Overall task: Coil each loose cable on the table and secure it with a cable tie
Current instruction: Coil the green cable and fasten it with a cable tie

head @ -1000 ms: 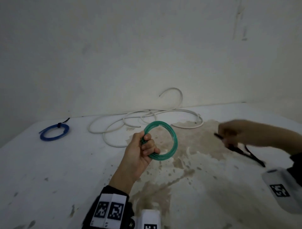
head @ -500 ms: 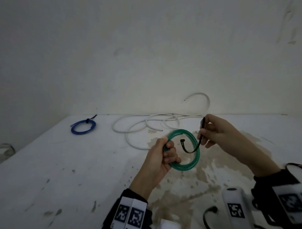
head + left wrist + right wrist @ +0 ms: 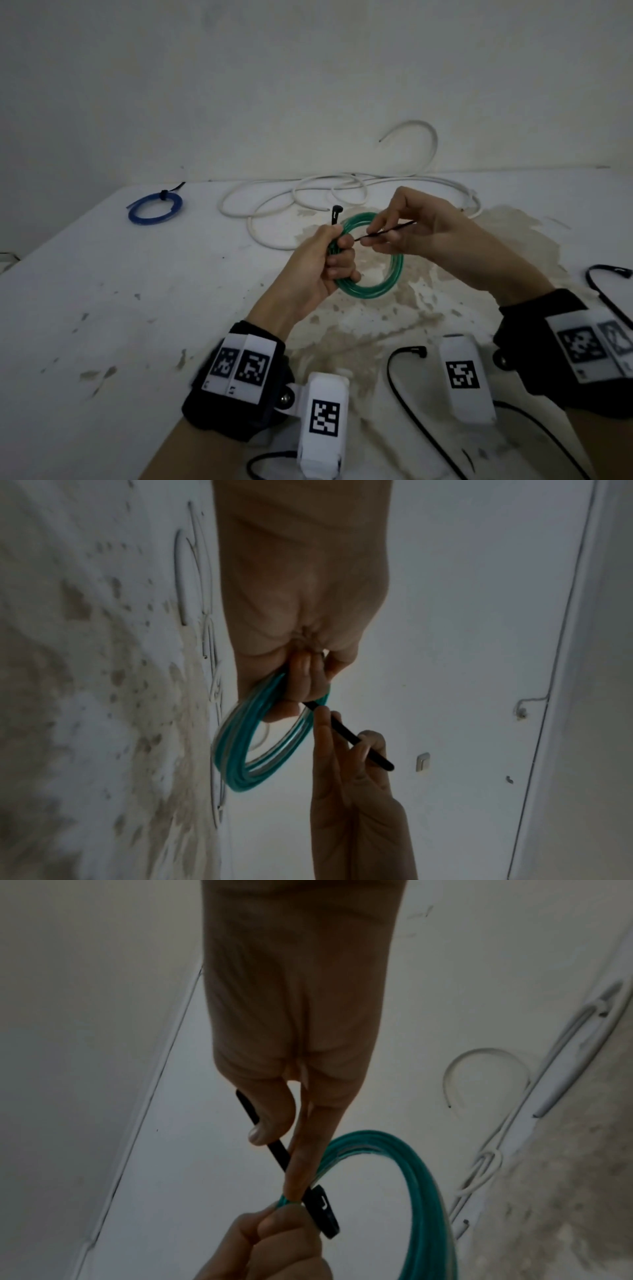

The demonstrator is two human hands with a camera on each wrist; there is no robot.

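My left hand (image 3: 334,255) grips a coiled green cable (image 3: 387,284) above the table, fingers curled round one side of the coil (image 3: 240,745). A black cable tie (image 3: 383,233) crosses the coil; its head (image 3: 336,209) sticks up beside my left thumb. My right hand (image 3: 390,233) pinches the tie's strap (image 3: 277,1153) between thumb and forefinger, close to the coil (image 3: 421,1177). The tie's head (image 3: 325,1215) shows next to my left fingers in the right wrist view. The strap's tail (image 3: 359,745) runs past my right fingers.
A loose white cable (image 3: 301,195) sprawls at the back of the stained white table (image 3: 102,308). A blue coil (image 3: 154,208), tied with a black tie, lies at the far left. Further black ties (image 3: 404,383) lie near my wrists, and another one (image 3: 606,284) at right.
My right hand came from the table's right side with a black tie to the green coil. The tie now passes round the coil, its head up by my left thumb.
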